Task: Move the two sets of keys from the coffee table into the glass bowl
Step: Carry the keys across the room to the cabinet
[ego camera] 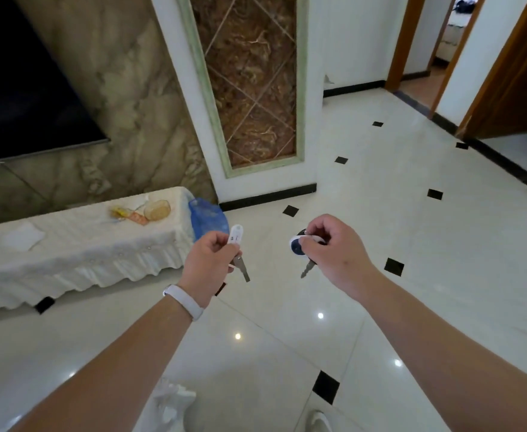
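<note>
Both arms out in front over the white tiled floor (pixel 380 188) with black diamond insets. Left hand (pixel 207 265) closed around a set of keys: white fob (pixel 234 234) sticks up out of the fist, one metal key (pixel 243 271) hangs below it, tip angled down-right. White band (pixel 183 301) on the left wrist. Right hand (pixel 331 244) closed on the second set: fingers pinch a blue-and-white oval tag (pixel 296 248), a smaller key (pixel 306 270) dangles under the palm, a dark piece shows just behind the fingers, can't tell what it is. The two hands are near each other but apart, both in the air, nothing touching the floor. Further out on the left, a long low surface (pixel 69 254) under a frilled white cloth. Glass bowl (pixel 157 209) sits near its far right corner, tilted look from this angle, contents not readable. Just left of the bowl, touching or nearly so, some yellow and orange packets (pixel 128 213). A folded white sheet (pixel 23 236) lies toward the left part of the surface. Blue mesh bag or basket (pixel 207 219) hangs at the right end of the surface, behind the left hand. Behind that, a marble wall with a dark TV screen (pixel 22 88) upper left, and a brown marble panel (pixel 253 76) in a white frame. Open doorways with wooden frames (pixel 402 42) at far right.
</note>
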A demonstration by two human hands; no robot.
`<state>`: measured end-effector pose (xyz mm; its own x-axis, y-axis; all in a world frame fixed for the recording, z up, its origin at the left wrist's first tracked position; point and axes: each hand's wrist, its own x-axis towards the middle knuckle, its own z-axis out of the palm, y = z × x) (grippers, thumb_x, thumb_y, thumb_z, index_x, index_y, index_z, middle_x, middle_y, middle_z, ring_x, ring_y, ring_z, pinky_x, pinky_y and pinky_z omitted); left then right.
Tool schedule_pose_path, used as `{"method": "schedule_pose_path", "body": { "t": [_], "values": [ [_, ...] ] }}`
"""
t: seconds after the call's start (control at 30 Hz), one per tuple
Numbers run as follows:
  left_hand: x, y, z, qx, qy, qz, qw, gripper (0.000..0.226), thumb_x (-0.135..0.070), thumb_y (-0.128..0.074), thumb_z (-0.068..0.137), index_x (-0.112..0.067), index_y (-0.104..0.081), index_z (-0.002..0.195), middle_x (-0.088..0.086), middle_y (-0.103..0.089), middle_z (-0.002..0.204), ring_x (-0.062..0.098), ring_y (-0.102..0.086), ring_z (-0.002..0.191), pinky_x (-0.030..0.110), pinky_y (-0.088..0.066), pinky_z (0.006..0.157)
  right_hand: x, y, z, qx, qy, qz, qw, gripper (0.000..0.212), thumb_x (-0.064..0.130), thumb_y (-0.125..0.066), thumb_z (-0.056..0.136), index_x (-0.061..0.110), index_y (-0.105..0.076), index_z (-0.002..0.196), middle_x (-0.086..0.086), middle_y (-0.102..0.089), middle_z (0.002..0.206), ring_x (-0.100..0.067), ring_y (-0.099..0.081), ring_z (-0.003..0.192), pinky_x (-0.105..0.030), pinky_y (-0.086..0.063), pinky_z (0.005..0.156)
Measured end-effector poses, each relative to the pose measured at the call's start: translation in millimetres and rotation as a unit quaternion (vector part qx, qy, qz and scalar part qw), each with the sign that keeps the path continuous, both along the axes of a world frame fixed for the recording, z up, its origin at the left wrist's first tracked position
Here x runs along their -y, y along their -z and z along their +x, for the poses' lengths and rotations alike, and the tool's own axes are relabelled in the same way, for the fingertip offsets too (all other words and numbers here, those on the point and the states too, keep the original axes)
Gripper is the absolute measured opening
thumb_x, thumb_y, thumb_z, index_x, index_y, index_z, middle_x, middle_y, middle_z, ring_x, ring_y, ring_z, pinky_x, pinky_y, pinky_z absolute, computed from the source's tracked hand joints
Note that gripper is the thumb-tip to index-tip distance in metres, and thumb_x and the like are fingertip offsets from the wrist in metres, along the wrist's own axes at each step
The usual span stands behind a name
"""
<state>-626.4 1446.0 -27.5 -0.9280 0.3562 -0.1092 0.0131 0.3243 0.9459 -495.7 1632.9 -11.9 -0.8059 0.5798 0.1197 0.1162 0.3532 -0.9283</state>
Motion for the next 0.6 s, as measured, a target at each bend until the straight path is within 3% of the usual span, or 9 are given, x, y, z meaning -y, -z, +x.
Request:
{"method": "schedule_pose_path", "body": {
  "t": [0.17, 0.3, 0.47, 0.6],
  "values": [
    [-2, -4, -40, 0.010, -0.050, 0.010, 0.999, 0.006, -0.017, -0.063, 0.086, -0.019, -0.064, 0.080, -0.008, -0.071, 0.064, 0.004, -0.063, 0.059, 0.023, -0.051, 0.057, -24, -3, -67, -0.006, -0.053, -0.012, 0.999, 0.009, 0.029, -0.064, 0.068, 0.028, -0.056, 0.070, 0.012, -0.055, 0.059, -0.005, -0.049, 0.050, -0.015, -0.041, 0.042],
    [10, -3, -88, 0.012, -0.107, 0.019, 0.994, 0.007, -0.015, -0.062, 0.086, -0.018, -0.065, 0.079, 0.000, -0.071, 0.067, 0.012, -0.063, 0.061, 0.030, -0.054, 0.061, -20, -1, -129, 0.003, -0.102, -0.007, 0.995, 0.012, 0.034, -0.064, 0.063, 0.029, -0.055, 0.069, 0.016, -0.054, 0.056, -0.003, -0.046, 0.047, -0.014, -0.039, 0.041],
    [37, 18, -153, 0.032, -0.142, 0.033, 0.989, 0.008, -0.016, -0.063, 0.083, -0.017, -0.064, 0.075, 0.008, -0.072, 0.072, 0.012, -0.061, 0.058, 0.027, -0.052, 0.058, 2, 12, -209, 0.014, -0.144, 0.007, 0.990, 0.018, 0.039, -0.062, 0.060, 0.026, -0.054, 0.069, 0.016, -0.053, 0.056, -0.001, -0.045, 0.046, -0.011, -0.037, 0.040],
    [57, 38, -228, 0.051, -0.161, 0.041, 0.985, 0.004, -0.017, -0.063, 0.084, -0.015, -0.065, 0.081, 0.004, -0.072, 0.072, 0.014, -0.063, 0.064, 0.029, -0.051, 0.061, 22, 23, -288, 0.029, -0.161, 0.026, 0.986, 0.014, 0.041, -0.062, 0.061, 0.033, -0.054, 0.069, 0.014, -0.055, 0.059, -0.001, -0.047, 0.047, -0.009, -0.037, 0.040]
  ]
}}
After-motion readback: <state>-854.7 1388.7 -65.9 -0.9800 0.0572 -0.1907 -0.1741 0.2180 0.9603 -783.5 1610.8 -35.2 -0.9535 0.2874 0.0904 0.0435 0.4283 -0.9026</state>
